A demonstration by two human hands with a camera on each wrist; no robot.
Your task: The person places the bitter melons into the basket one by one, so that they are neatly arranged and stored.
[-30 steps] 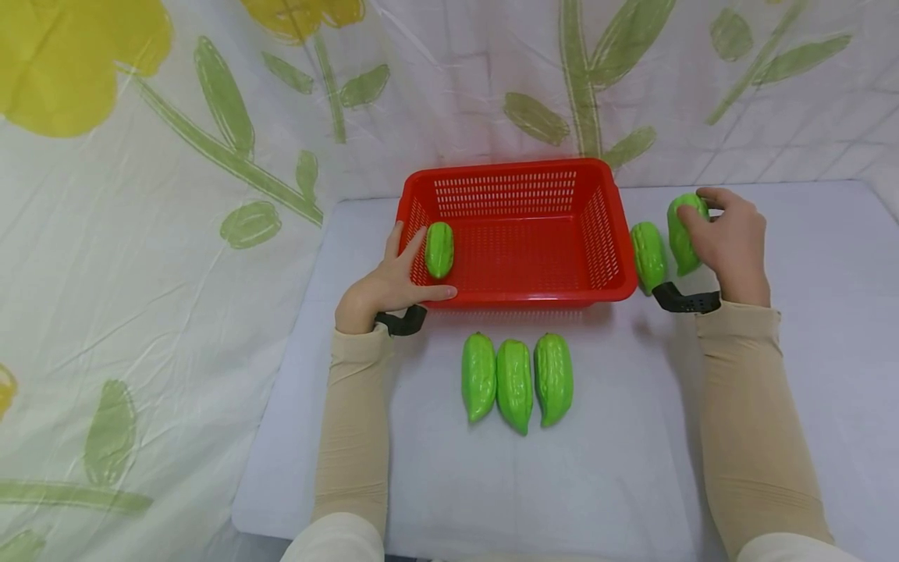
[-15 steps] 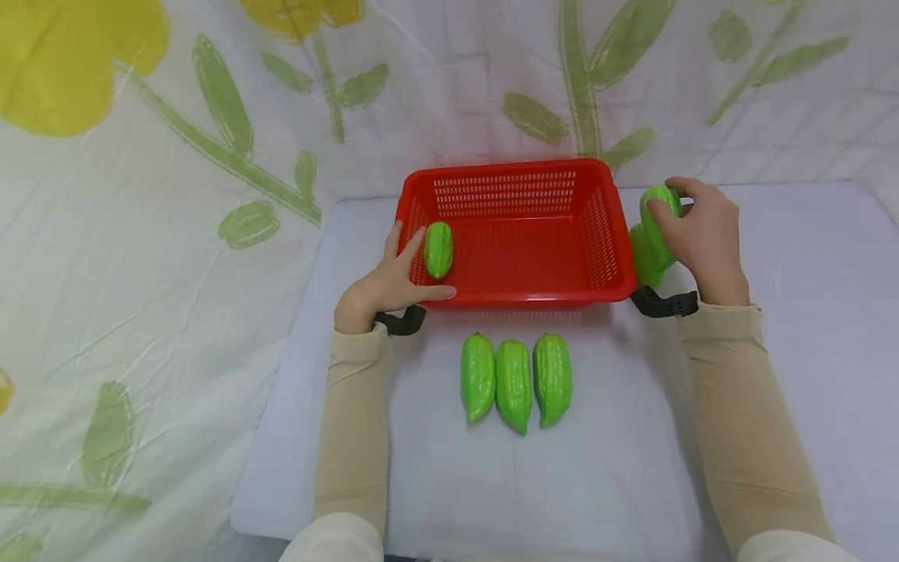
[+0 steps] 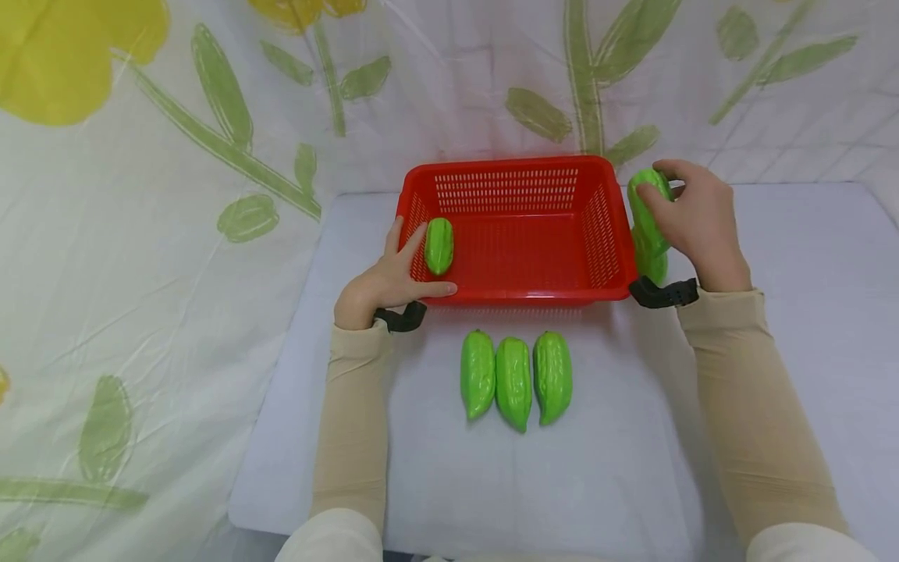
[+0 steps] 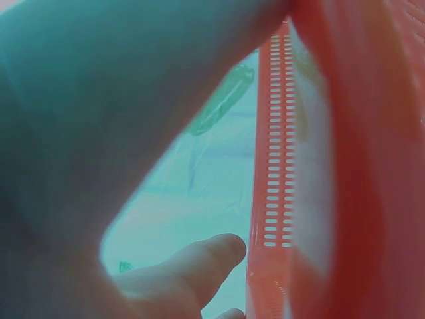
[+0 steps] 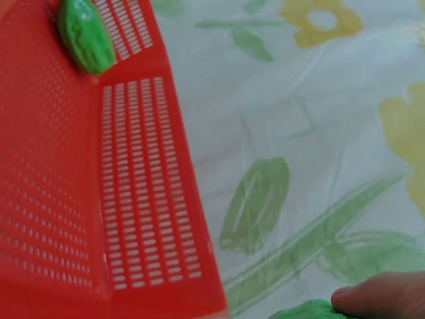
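My right hand (image 3: 698, 218) pinches a green ridged bitter melon (image 3: 642, 204) between thumb and fingers, just right of the red basket (image 3: 534, 295). It overlaps a second bitter melon (image 3: 655, 267) beneath it in the head view. In the right wrist view only the tip of the held melon (image 5: 309, 311) shows below the thumb. My left hand (image 3: 389, 279) rests with spread, straight fingers on the basket's front left corner, thumb along the front rim. Inside the basket, near those fingers, lies another bitter melon (image 3: 438, 248).
Three bitter melons lie side by side in front of the basket, the middle melon (image 3: 513, 382) slightly nearer me. A white-covered table (image 3: 435, 484) bears everything. Behind it hangs a flower-patterned white cloth (image 3: 449, 94), close to the basket's back rim.
My right hand has carried its bitter melon leftward and slightly back, over the melon beside the basket. The left hand has stayed on the basket corner.
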